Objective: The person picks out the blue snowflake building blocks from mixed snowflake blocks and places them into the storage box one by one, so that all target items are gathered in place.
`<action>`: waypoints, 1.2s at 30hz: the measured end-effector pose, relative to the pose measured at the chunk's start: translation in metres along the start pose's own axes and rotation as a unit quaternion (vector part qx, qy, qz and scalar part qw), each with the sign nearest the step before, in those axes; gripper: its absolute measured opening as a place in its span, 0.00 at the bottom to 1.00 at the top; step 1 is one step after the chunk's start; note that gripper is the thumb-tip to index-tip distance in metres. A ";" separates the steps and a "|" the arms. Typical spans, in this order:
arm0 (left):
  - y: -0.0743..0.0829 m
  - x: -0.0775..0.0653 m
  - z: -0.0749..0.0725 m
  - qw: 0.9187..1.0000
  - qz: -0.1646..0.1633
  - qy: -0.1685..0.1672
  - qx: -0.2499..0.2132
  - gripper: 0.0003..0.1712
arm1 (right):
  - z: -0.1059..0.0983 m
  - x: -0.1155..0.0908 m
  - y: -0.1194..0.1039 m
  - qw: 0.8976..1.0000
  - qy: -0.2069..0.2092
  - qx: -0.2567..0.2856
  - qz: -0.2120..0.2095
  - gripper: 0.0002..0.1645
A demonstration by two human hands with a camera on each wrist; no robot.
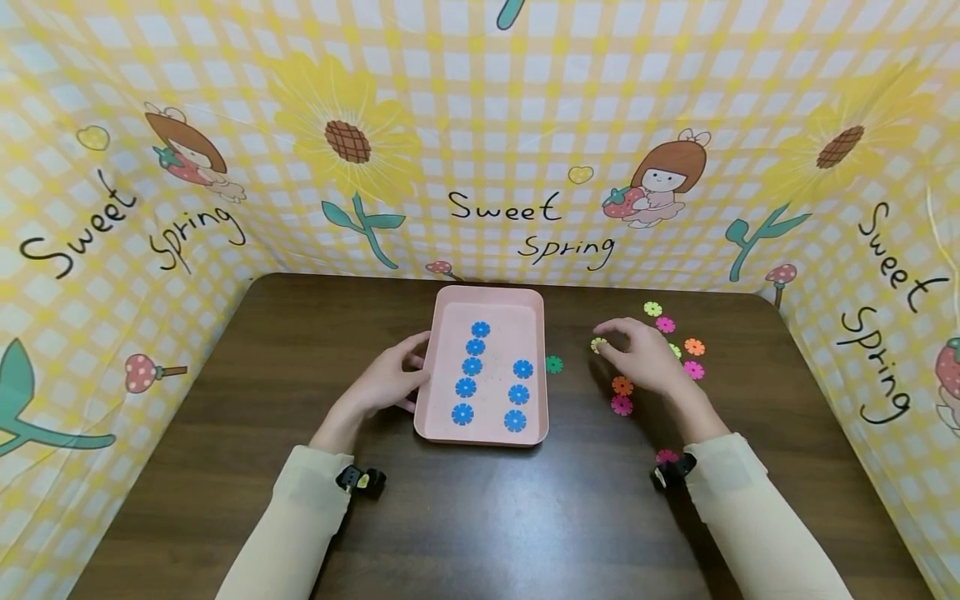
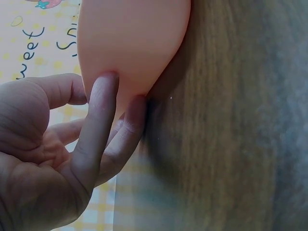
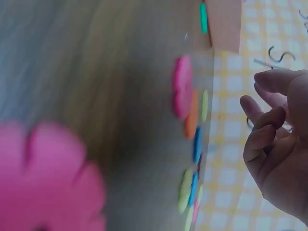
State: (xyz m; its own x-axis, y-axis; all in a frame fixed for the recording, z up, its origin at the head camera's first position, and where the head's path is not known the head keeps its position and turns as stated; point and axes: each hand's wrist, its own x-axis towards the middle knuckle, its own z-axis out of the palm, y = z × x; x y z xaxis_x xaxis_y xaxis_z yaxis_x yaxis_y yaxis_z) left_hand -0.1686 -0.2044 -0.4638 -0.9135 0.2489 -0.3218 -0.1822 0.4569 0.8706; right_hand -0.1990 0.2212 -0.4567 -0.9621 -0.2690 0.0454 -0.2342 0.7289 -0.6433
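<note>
A pink tray holds two columns of blue flower-shaped discs, several on the left and 3 on the right. My left hand holds the tray's left side, with fingers against its outer wall. Over the table to the right, my right hand hovers with loosely bent fingers, and nothing shows between them. Close by its fingertips in the head view lies a yellow-green disc. An orange disc and a pink disc are just below that hand.
A green disc lies against the tray's right side. Farther right are more loose discs, including a yellow-green one, a magenta one and an orange one. Another pink disc sits by the right wrist. Patterned cloth walls the table.
</note>
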 end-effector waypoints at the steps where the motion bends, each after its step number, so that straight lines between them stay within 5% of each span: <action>1: 0.000 0.000 0.000 1.000 0.000 0.000 0.000 0.42 | -0.002 -0.002 0.003 1.000 -0.002 0.000 0.010 0.18; 12: -0.001 0.000 0.000 1.000 0.008 -0.001 -0.001 0.42 | -0.017 -0.016 0.025 0.996 -0.036 -0.012 0.087 0.26; 36: -0.003 0.002 0.001 1.000 0.012 0.004 -0.002 0.41 | -0.016 -0.010 0.037 0.989 -0.067 -0.039 0.129 0.27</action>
State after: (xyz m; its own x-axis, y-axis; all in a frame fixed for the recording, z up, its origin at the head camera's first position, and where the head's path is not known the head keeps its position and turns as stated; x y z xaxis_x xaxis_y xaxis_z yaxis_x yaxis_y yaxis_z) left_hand -0.1693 -0.2050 -0.4674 -0.9203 0.2530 -0.2983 -0.1618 0.4479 0.8793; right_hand -0.1997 0.2606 -0.4686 -0.9654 -0.1447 -0.2170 0.0016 0.8286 -0.5598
